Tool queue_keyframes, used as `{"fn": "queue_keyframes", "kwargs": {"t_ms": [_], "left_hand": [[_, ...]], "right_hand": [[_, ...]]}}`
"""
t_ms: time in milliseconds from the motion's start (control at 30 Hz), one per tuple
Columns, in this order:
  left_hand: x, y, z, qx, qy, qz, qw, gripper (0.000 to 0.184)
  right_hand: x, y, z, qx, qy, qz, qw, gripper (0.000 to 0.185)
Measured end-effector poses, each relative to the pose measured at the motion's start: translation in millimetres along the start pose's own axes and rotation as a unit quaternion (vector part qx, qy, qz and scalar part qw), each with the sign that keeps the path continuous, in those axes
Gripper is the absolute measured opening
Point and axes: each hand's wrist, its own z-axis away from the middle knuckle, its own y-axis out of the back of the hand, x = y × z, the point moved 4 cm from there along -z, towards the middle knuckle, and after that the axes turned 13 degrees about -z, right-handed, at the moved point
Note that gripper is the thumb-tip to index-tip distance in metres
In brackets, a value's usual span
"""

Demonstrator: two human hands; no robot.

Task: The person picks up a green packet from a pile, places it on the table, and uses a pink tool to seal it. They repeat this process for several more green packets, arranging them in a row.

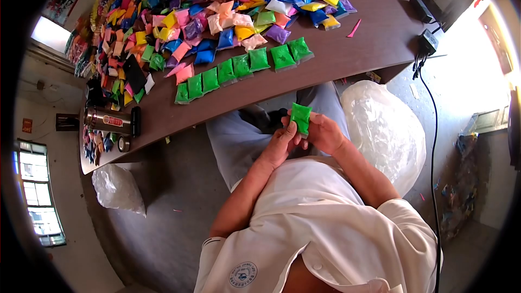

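Above my lap, a small bright green packet (300, 119) in clear plastic is held upright between both hands. My left hand (283, 140) is closed on its lower left side, with the thumb in front. On its right edge, the fingers of my right hand (324, 133) are closed too; some fingers are hidden behind the packet. Past my hands, a slanting row of several similar green packets (225, 72) lies along the near side of the table (347, 54).
A large heap of multicoloured packets (217, 16) covers the table's far and left parts. A steel flask (111, 120) lies at the left end; black adapters (427, 42) and a cable hang at the right. Clear plastic bags (385, 130) stand on the floor.
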Motion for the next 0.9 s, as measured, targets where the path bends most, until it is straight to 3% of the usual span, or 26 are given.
{"fn": "queue_keyframes", "kwargs": {"t_ms": [67, 233, 333, 400, 500, 567, 700, 900], "left_hand": [[0, -2, 0, -0.023, 0.015, 0.07, 0.997, 0.041], [-7, 0, -1, -0.017, 0.042, 0.021, 0.999, 0.047], [-7, 7, -1, -0.02, 0.024, 0.024, 0.999, 0.051], [-9, 8, -1, -0.026, 0.007, 0.024, 0.999, 0.054], [-5, 4, 2, 0.018, 0.028, -0.016, 0.999, 0.052], [5, 0, 3, 0.011, -0.009, -0.226, 0.974, 0.048], [3, 1, 2, 0.03, -0.023, -0.243, 0.969, 0.046], [3, -1, 3, 0.003, -0.022, -0.24, 0.971, 0.045]], "right_hand": [[-2, 0, 0, 0.004, 0.01, 0.043, 0.999, 0.054], [-2, 3, 2, 0.056, 0.03, 0.097, 0.993, 0.046], [-4, 7, -2, 0.097, 0.106, 0.136, 0.98, 0.037], [-8, 18, -4, 0.128, 0.207, 0.195, 0.95, 0.032], [-7, 7, 0, 0.146, 0.152, 0.199, 0.957, 0.031], [-4, 5, 2, 0.16, 0.142, 0.199, 0.956, 0.029], [-5, 6, 3, 0.202, 0.129, 0.171, 0.956, 0.024], [-12, -2, 9, 0.161, 0.101, 0.184, 0.964, 0.018]]}}
